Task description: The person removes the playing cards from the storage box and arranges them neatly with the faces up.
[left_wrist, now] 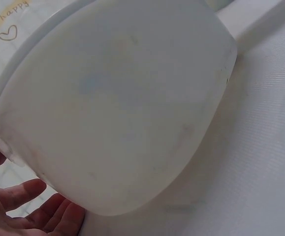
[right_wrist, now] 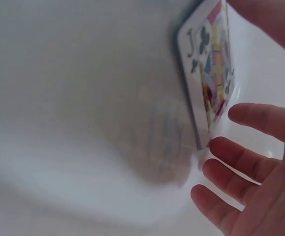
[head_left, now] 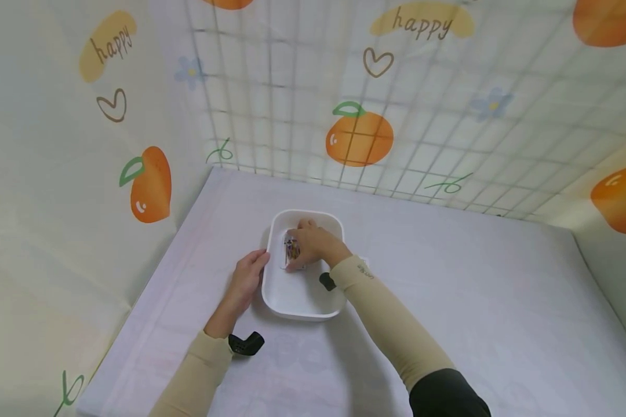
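White tray (head_left: 297,298) is sitting on the pale covered table (head_left: 475,301), with the left hand (head_left: 247,275) gripping its left rim. Right hand (head_left: 317,243) is reaching inside, thumb and fingers spreading wide about the jack of clubs (right_wrist: 212,69); fingertips are lying right at the card's end, but can't tell if they're pinching it. Card is lying face up in the tray's far half, towards the left wall, one corner index showing in the right wrist view.
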### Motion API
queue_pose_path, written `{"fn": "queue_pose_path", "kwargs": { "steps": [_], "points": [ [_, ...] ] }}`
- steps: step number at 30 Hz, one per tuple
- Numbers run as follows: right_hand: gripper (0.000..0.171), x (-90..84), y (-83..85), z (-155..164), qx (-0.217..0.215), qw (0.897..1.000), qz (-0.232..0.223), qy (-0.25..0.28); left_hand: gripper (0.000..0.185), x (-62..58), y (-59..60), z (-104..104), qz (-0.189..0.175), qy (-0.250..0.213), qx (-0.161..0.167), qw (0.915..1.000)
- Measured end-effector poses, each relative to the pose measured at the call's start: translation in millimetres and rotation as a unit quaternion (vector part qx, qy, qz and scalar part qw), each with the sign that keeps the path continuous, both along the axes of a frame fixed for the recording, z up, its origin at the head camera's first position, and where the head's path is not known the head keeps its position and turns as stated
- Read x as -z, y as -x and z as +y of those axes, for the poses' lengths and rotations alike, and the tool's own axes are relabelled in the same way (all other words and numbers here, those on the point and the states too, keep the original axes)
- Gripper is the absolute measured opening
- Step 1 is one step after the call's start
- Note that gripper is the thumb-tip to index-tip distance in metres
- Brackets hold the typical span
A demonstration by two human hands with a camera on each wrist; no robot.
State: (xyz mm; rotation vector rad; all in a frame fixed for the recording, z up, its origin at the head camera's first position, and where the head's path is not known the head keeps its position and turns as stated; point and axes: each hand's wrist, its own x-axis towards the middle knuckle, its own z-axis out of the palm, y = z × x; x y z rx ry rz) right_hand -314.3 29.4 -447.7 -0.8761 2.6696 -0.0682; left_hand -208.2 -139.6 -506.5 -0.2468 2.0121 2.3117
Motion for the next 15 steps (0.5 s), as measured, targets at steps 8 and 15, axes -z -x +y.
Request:
{"fn": "queue_pose_path", "kwargs": {
  "steps": [8, 15],
  "points": [
    [0.09, 1.5, -0.4, -0.2, 0.002, 1.0, 0.003, 0.003, 0.041, 0.0, -1.8, 0.3, 0.001, 0.006, -0.001, 1.0],
    [0.09, 3.1, -0.6, -0.4, -0.004, 1.0, 0.005, 0.009, 0.041, 1.6, -1.0, 0.4, 0.002, 0.01, -0.005, 0.9999]
  ]
}}
